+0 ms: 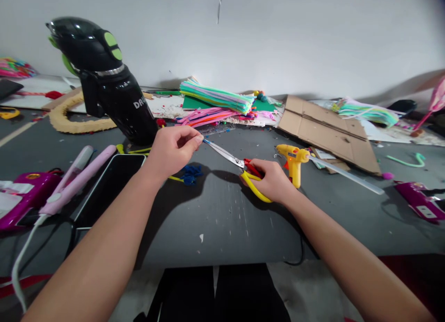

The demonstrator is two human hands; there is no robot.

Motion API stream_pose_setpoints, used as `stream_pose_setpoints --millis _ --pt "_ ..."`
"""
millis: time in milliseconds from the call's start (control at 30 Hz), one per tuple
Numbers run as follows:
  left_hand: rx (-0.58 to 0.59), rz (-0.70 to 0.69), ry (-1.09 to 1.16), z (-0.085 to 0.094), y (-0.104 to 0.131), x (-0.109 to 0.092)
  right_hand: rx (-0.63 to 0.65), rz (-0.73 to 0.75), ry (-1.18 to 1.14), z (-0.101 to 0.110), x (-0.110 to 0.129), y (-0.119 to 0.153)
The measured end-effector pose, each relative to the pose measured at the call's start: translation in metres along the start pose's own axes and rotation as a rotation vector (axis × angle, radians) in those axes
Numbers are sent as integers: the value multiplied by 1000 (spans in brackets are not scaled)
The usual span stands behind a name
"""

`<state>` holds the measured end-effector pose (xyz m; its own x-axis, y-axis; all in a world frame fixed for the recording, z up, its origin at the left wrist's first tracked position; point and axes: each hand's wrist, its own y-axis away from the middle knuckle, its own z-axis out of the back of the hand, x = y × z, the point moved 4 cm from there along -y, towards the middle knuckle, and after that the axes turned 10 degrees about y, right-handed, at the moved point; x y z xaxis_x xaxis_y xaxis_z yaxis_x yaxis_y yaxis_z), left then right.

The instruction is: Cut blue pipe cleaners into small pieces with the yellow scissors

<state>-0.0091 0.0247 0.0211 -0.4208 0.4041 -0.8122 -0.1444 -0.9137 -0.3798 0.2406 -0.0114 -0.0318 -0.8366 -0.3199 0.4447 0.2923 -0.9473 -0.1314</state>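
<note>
My right hand (269, 178) is wrapped round the red and yellow handles of a pair of scissors (224, 153), whose blades point up and left. At the blade tips, my left hand (176, 148) is closed in a pinch; a bit of blue shows by its fingertips, too small to name. Beneath and just right of the left hand, a blue fuzzy piece (190, 174) with a yellow stem lies on the grey table (212, 220). To the right of the scissors lies a yellow glue gun (295, 162) with a long clear stick.
A black bottle (121, 94) stands at the back left beside a tan ring (62, 120). A pink straightener (79, 180) and a phone (107, 192) lie left. Behind are bundled pipe cleaners (219, 97) and cardboard (327, 132). Purple devices (419, 201) sit at both sides.
</note>
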Motion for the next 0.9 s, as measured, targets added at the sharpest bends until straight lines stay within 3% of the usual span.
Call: stream_pose_setpoints --millis 900 --pt "3 4 26 -2 -1 -2 -28 -36 -8 -1 0 1"
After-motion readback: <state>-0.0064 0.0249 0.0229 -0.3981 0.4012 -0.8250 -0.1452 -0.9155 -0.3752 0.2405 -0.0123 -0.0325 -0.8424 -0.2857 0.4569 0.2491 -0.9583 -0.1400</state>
